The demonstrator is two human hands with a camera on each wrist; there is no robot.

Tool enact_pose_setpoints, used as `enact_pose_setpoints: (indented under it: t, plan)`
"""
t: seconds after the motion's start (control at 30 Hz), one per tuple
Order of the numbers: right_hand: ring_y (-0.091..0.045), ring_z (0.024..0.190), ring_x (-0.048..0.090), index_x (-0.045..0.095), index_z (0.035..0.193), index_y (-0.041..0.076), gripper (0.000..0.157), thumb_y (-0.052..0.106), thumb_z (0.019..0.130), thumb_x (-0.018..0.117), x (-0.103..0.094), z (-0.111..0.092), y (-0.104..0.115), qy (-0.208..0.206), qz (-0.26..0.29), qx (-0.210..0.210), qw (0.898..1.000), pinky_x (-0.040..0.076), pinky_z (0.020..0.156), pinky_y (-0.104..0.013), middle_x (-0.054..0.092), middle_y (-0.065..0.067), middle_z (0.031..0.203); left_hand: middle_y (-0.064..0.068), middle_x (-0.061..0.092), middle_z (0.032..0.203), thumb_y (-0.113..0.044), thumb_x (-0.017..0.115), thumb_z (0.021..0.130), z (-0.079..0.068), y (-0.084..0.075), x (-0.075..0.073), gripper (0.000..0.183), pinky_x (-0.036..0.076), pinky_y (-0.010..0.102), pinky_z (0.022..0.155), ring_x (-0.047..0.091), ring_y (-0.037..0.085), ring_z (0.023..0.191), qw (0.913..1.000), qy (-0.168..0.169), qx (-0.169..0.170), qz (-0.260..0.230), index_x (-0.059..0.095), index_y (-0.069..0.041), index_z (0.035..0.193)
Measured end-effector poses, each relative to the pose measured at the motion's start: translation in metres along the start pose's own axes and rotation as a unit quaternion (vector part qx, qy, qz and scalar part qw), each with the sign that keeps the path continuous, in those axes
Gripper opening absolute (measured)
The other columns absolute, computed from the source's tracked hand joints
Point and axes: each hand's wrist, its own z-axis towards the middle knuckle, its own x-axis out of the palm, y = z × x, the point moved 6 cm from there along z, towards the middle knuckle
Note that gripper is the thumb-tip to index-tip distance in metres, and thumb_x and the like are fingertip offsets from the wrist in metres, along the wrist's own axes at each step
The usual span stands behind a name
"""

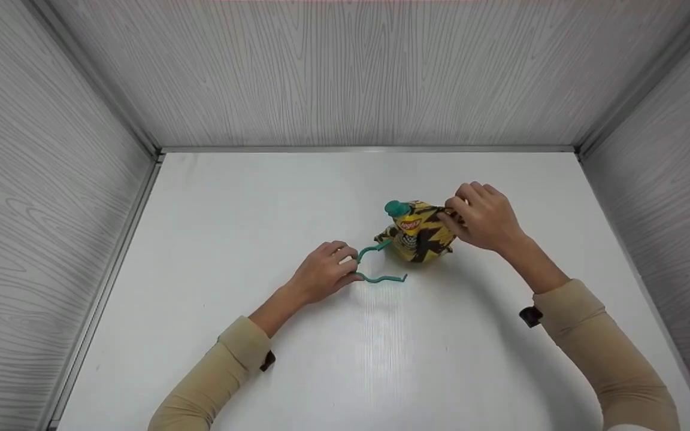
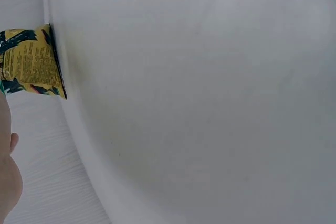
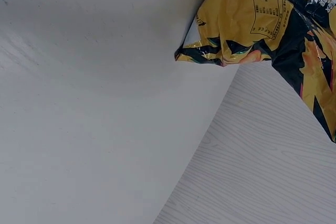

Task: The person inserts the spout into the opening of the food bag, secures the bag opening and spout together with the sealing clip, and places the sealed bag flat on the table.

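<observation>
Left grip (image 1: 324,270) holds a wavy green clip (image 1: 383,279); right grip (image 1: 487,219) pinches a crinkled, glossy bag (image 1: 426,236).

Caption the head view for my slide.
Left hand holds a green clip; right hand grips a yellow and black bag.

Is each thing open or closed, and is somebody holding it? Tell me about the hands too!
Green clip: open, its two arms spread apart, held.
Yellow-and-black bag: held by an edge; can't tell if it's open.
Green cap: at the bag's end, not held; can't tell if it's closed.
Left hand: gripping the clip.
Right hand: pinching the bag.
</observation>
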Motion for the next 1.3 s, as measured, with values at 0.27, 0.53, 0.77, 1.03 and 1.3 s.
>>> enact_pose_setpoints:
  t: [0.27, 0.53, 0.77, 1.03, 1.3]
  plan:
    - [-0.025, 0.061, 0.05, 0.062, 0.086, 0.005, 0.029, 0.034, 0.092, 0.064, 0.002, -0.001, 0.0, 0.0, 0.004, 0.0, 1.0, 0.046, 0.057, -0.041, 0.055, -0.01, 0.077, -0.004, 0.067, 0.106, -0.044, 0.059, 0.093, 0.001, 0.01, 0.0, 0.026, 0.051, 0.027, 0.088, 0.058, 0.015, 0.103, 0.9993, -0.032, -0.021, -0.004, 0.066, -0.019, 0.091]
    - [-0.025, 0.062, 0.05, 0.062, 0.085, 0.005, 0.029, 0.033, 0.092, 0.064, 0.001, -0.001, 0.0, -0.002, 0.0, -0.002, 1.0, 0.046, 0.057, -0.04, 0.055, -0.01, 0.077, -0.003, 0.066, 0.106, -0.04, 0.062, 0.093, 0.005, 0.016, -0.002, 0.023, 0.052, 0.026, 0.088, 0.058, 0.015, 0.104, 0.9969, -0.073, -0.03, -0.006, 0.066, -0.017, 0.091]
    - [-0.025, 0.061, 0.05, 0.062, 0.085, 0.005, 0.028, 0.033, 0.092, 0.065, 0.001, -0.002, 0.001, -0.008, -0.004, -0.009, 1.0, 0.045, 0.056, -0.04, 0.055, -0.01, 0.077, -0.002, 0.066, 0.104, -0.04, 0.063, 0.091, 0.009, 0.02, -0.004, 0.024, 0.051, 0.027, 0.085, 0.058, 0.016, 0.102, 0.9951, -0.094, -0.03, -0.004, 0.064, -0.016, 0.087]
    - [-0.024, 0.06, 0.047, 0.062, 0.085, 0.005, 0.028, 0.032, 0.091, 0.065, 0.0, -0.001, 0.002, -0.019, -0.001, -0.015, 1.0, 0.042, 0.054, -0.039, 0.054, -0.01, 0.075, -0.002, 0.065, 0.106, -0.041, 0.06, 0.093, 0.016, 0.027, -0.004, 0.026, 0.051, 0.026, 0.087, 0.057, 0.015, 0.104, 0.9948, -0.091, -0.044, 0.006, 0.065, -0.016, 0.089]
    - [-0.024, 0.061, 0.048, 0.063, 0.085, 0.005, 0.028, 0.032, 0.092, 0.064, 0.0, -0.003, 0.001, -0.018, 0.003, -0.012, 1.0, 0.043, 0.055, -0.04, 0.055, -0.01, 0.076, -0.001, 0.065, 0.106, -0.041, 0.059, 0.094, 0.022, 0.03, -0.004, 0.027, 0.051, 0.026, 0.086, 0.057, 0.015, 0.102, 0.9939, -0.101, -0.046, 0.001, 0.065, -0.015, 0.088]
